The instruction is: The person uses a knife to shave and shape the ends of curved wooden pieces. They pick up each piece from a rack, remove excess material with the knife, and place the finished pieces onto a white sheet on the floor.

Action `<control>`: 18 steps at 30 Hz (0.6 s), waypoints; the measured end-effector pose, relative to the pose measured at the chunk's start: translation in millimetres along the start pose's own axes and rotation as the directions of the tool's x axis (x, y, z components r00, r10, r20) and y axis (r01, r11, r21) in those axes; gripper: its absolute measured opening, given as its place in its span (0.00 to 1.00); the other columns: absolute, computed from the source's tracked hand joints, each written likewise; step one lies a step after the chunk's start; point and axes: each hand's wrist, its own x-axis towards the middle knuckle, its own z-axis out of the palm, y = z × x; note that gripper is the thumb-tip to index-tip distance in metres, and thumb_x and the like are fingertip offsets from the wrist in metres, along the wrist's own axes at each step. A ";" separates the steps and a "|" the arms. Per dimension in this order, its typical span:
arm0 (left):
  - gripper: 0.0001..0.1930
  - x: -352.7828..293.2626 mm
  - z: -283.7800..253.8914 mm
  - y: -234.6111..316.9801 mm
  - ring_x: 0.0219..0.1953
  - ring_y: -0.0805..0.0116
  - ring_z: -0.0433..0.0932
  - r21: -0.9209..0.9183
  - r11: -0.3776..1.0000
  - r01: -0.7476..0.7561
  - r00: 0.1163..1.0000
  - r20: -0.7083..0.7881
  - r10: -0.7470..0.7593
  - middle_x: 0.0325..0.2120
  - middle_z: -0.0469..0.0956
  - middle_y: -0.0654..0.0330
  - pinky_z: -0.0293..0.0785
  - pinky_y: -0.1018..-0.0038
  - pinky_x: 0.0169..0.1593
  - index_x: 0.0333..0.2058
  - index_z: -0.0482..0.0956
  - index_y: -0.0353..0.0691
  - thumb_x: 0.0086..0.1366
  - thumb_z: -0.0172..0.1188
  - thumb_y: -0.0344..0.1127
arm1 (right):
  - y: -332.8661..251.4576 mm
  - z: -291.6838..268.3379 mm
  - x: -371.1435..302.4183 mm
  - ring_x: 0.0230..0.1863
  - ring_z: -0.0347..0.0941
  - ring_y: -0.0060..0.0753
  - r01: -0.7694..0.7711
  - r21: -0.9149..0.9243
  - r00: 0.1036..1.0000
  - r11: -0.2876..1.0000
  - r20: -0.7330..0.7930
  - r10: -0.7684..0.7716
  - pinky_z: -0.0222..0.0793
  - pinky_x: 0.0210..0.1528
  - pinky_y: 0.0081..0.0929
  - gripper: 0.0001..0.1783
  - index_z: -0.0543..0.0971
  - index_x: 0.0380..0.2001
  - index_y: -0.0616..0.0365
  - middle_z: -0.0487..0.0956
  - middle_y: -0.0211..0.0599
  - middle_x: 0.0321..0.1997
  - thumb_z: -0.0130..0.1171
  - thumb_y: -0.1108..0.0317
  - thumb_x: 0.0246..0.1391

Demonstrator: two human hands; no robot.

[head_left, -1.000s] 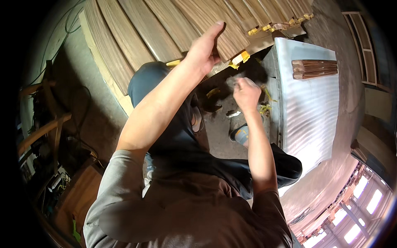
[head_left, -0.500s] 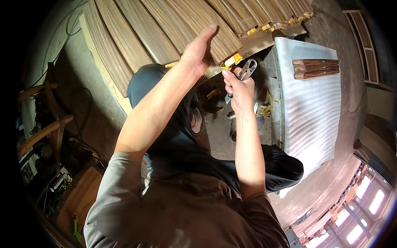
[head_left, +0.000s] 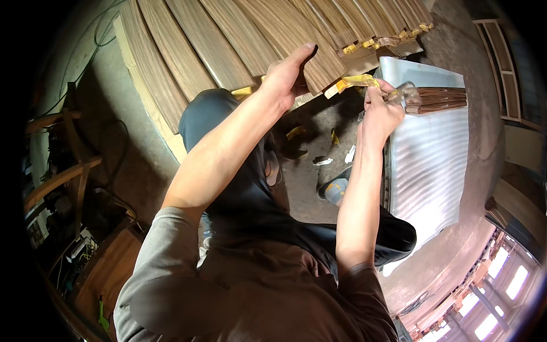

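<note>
A left hand (head_left: 284, 82) clamps a wooden board (head_left: 322, 64) at the cardboard's (head_left: 161, 117) near edge as the right hand (head_left: 383, 114) pinches yellow tape (head_left: 356, 81) beside it, whose snapping could jolt a blurred, apparently metal tool (head_left: 408, 91) loose.

Before you lie slats (head_left: 211, 45); to your right, a sheet (head_left: 421, 165) bears sticks (head_left: 436, 100); scraps (head_left: 323, 161) lie on the floor (head_left: 313, 206) left of that sheet.

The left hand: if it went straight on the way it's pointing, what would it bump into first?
Most likely the plank: the left hand has its thumb on it. Depth is unclear, so the hand might instead slide along or under it.
</note>
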 end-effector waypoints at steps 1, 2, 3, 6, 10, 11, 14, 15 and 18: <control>0.23 3.5 -1.8 -1.4 0.46 0.65 0.82 0.003 1.000 0.013 1.000 -0.011 -0.013 0.45 0.82 0.57 0.82 0.62 0.47 0.51 0.77 0.39 0.67 0.62 0.51 | -15.1 3.6 -10.5 0.23 0.68 0.15 0.073 0.016 0.997 0.997 -0.031 -0.072 0.60 0.26 0.13 0.07 0.81 0.36 0.69 0.77 0.30 0.25 0.57 0.84 0.54; 0.23 5.9 -4.7 -3.2 0.46 0.65 0.82 0.003 1.000 0.025 0.999 -0.024 -0.025 0.45 0.82 0.56 0.82 0.62 0.47 0.51 0.77 0.38 0.67 0.61 0.50 | -28.1 6.2 -20.8 0.23 0.68 0.15 0.145 0.030 0.988 0.989 -0.059 -0.143 0.61 0.26 0.13 0.07 0.81 0.36 0.69 0.77 0.30 0.25 0.56 0.84 0.54; 0.23 7.6 -7.3 -5.2 0.46 0.64 0.82 0.004 0.999 0.036 0.999 -0.039 -0.035 0.45 0.82 0.55 0.82 0.62 0.47 0.51 0.77 0.37 0.68 0.61 0.50 | -36.2 4.3 -30.2 0.23 0.68 0.15 0.216 0.044 0.974 0.976 -0.087 -0.211 0.61 0.27 0.13 0.07 0.81 0.36 0.70 0.77 0.30 0.25 0.56 0.84 0.54; 0.22 3.9 -13.7 -8.2 0.42 0.62 0.84 -0.034 0.999 0.014 0.999 -0.047 -0.016 0.43 0.83 0.53 0.84 0.64 0.45 0.52 0.76 0.34 0.68 0.61 0.46 | -41.8 -30.0 -42.1 0.24 0.69 0.16 0.245 0.028 0.965 0.969 0.091 -0.247 0.64 0.29 0.13 0.10 0.80 0.40 0.71 0.79 0.33 0.27 0.56 0.83 0.54; 0.16 -13.8 6.5 4.0 0.40 0.62 0.85 -0.138 0.990 -0.026 1.000 0.009 0.028 0.40 0.83 0.53 0.85 0.66 0.44 0.47 0.78 0.31 0.65 0.64 0.36 | 47.6 -89.3 -45.2 0.34 0.81 0.42 0.341 -0.781 0.931 0.523 0.360 -0.069 0.75 0.43 0.33 0.18 0.80 0.45 0.61 0.85 0.44 0.36 0.56 0.79 0.49; 0.15 -14.1 5.6 6.2 0.41 0.62 0.85 -0.119 0.993 -0.014 1.000 -0.012 0.013 0.40 0.83 0.53 0.85 0.65 0.45 0.46 0.78 0.31 0.64 0.64 0.34 | 93.6 -123.1 -41.7 0.38 0.83 0.50 0.411 -0.867 0.896 0.283 0.442 0.052 0.76 0.46 0.37 0.18 0.80 0.44 0.59 0.85 0.47 0.37 0.56 0.77 0.48; 0.19 7.8 -18.2 -3.9 0.37 0.60 0.84 -0.164 0.986 0.025 1.000 0.000 -0.025 0.37 0.82 0.54 0.85 0.63 0.38 0.47 0.73 0.36 0.57 0.66 0.28 | 151.4 -150.2 -51.4 0.35 0.83 0.50 -0.156 -0.909 0.870 0.388 0.060 0.490 0.77 0.41 0.38 0.11 0.85 0.33 0.58 0.85 0.46 0.32 0.57 0.73 0.47; 0.18 8.0 -15.6 -4.7 0.29 0.65 0.81 -0.200 0.979 0.028 0.998 -0.049 -0.038 0.31 0.80 0.58 0.79 0.67 0.30 0.44 0.73 0.37 0.55 0.66 0.28 | 161.3 -154.4 -48.9 0.34 0.83 0.47 -0.382 -0.798 0.790 0.466 -0.021 0.613 0.77 0.40 0.36 0.11 0.86 0.33 0.57 0.86 0.43 0.30 0.57 0.72 0.47; 0.15 19.3 -22.4 -10.3 0.20 0.71 0.65 -0.149 0.989 0.019 0.991 -0.128 -0.038 0.21 0.69 0.65 0.66 0.70 0.24 0.38 0.71 0.39 0.53 0.66 0.28 | 183.2 -159.8 -37.9 0.29 0.82 0.35 -0.259 -0.814 0.855 0.520 0.058 0.516 0.77 0.36 0.32 0.12 0.86 0.30 0.61 0.84 0.40 0.26 0.56 0.68 0.52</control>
